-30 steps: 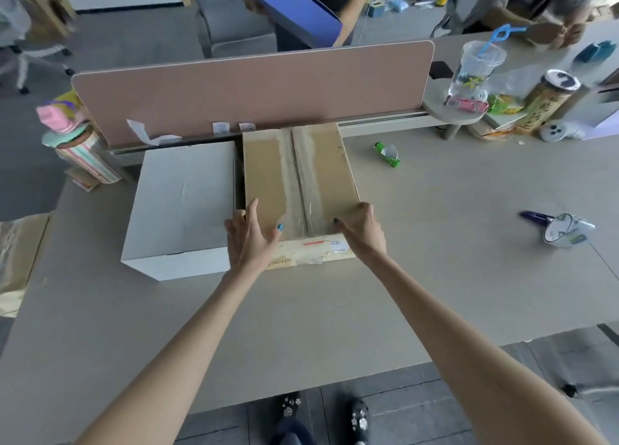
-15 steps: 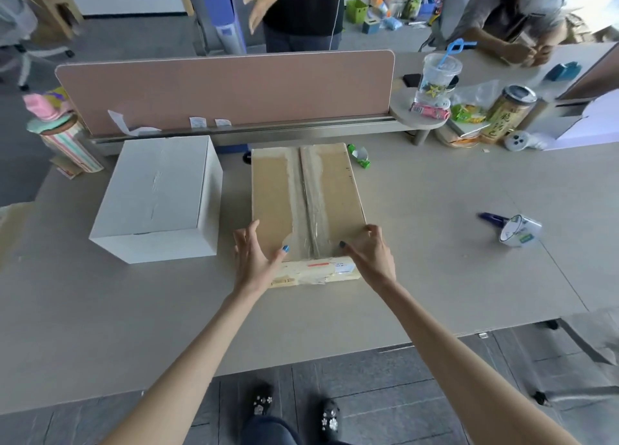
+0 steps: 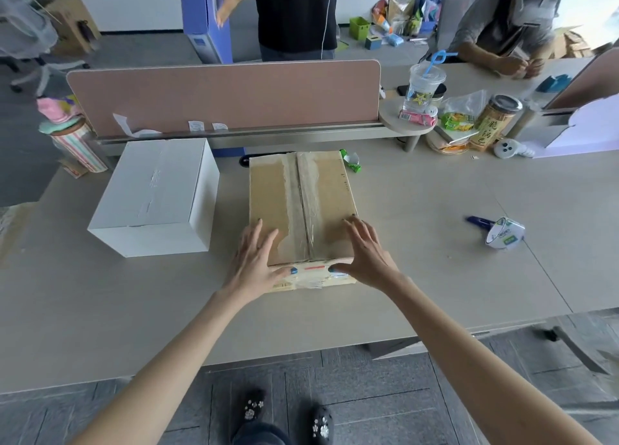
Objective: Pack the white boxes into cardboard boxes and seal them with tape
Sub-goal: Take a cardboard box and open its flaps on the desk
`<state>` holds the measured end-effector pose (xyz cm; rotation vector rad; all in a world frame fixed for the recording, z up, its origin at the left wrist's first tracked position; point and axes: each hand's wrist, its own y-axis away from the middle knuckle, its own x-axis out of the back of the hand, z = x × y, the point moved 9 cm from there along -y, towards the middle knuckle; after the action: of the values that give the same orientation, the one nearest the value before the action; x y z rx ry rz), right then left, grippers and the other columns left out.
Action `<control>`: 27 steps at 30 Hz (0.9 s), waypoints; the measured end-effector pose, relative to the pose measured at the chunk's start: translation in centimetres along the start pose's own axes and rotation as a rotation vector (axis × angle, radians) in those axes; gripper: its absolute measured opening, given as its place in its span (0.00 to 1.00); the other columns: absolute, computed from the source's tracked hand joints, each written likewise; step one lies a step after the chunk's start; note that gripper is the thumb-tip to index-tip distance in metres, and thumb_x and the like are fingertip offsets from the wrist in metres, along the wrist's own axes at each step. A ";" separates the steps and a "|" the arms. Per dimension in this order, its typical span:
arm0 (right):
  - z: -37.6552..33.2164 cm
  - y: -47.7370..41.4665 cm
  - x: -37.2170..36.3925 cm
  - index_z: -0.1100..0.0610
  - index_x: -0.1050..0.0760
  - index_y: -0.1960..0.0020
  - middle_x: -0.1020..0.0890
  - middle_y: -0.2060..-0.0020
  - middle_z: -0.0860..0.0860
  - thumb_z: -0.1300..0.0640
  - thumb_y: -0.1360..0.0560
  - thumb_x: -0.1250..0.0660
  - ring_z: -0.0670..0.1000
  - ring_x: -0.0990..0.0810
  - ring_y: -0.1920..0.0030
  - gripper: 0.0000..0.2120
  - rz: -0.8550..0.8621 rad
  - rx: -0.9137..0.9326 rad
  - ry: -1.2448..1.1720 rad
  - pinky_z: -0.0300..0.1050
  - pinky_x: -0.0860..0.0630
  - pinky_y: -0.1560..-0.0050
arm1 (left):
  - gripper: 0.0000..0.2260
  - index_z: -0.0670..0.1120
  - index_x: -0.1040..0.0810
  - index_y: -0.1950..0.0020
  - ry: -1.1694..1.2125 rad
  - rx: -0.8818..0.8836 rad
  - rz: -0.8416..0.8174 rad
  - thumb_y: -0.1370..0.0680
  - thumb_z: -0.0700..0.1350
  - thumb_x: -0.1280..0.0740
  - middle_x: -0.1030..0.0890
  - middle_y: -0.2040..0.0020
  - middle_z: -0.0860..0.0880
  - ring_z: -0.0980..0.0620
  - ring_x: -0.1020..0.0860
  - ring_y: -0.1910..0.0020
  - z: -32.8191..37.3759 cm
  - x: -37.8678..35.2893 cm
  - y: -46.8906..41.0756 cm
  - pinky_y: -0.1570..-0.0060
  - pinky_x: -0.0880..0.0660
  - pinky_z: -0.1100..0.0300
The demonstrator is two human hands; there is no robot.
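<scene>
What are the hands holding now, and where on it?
Nothing gripped: left hand and right hand lie flat on the near end of the cardboard box, thumbs on its front face.

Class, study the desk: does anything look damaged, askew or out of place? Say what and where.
The cardboard box has a worn top: the tape along its middle seam is wrinkled, with ragged, peeled-looking edges. A crumpled green wrapper lies loose on the desk by its far right corner.

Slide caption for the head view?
Left hand and right hand flat on near end of taped cardboard box; white box beside it, tape dispenser aside.
</scene>
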<state>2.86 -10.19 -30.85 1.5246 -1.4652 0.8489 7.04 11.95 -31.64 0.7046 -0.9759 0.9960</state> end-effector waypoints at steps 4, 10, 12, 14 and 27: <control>-0.3 0.0 0.9 0.56 0.39 0.26 0.41 0.24 0.50 0.42 0.27 0.29 0.53 0.41 0.27 0.37 0.029 0.061 0.158 0.54 0.22 0.46 | 0.33 0.52 0.43 0.21 -0.139 -0.009 -0.056 0.22 0.57 0.33 0.50 0.19 0.46 0.45 0.54 0.20 0.7 0.6 -0.3 0.26 0.39 0.44; -1.2 0.6 1.5 0.58 0.34 0.29 0.33 0.27 0.54 0.46 0.22 0.35 0.56 0.33 0.30 0.27 0.048 0.175 0.296 0.53 0.24 0.44 | 0.35 0.46 0.46 0.20 -0.314 -0.119 -0.041 0.21 0.56 0.34 0.36 0.25 0.38 0.38 0.35 0.26 2.4 1.9 0.1 0.43 0.23 0.41; -1.6 0.9 1.4 0.64 0.30 0.32 0.28 0.31 0.60 0.52 0.24 0.32 0.60 0.27 0.34 0.25 0.057 0.208 0.336 0.54 0.20 0.53 | 0.34 0.40 0.40 0.23 -0.380 -0.180 -0.024 0.23 0.52 0.30 0.25 0.35 0.33 0.35 0.23 0.40 3.0 1.9 0.3 0.62 0.18 0.44; -1.4 0.9 1.3 0.69 0.26 0.38 0.21 0.42 0.64 0.60 0.31 0.26 0.62 0.19 0.46 0.24 0.066 0.193 0.347 0.51 0.22 0.69 | 0.30 0.40 0.39 0.27 -0.398 -0.217 0.033 0.24 0.48 0.30 0.22 0.40 0.31 0.35 0.18 0.51 3.2 2.1 0.6 0.72 0.19 0.47; -8.5 0.1 6.7 0.67 0.22 0.45 0.19 0.50 0.62 0.73 0.46 0.30 0.60 0.18 0.47 0.29 0.500 0.372 0.612 0.52 0.29 0.31 | 0.22 0.46 0.25 0.39 -0.820 -0.055 0.234 0.32 0.39 0.26 0.30 0.30 0.43 0.42 0.34 0.28 6.7 8.1 0.0 0.23 0.49 0.42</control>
<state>4.02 -5.33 -21.18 0.9910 -1.2665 1.7863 6.44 9.13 -21.53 0.9945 -1.8239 0.8765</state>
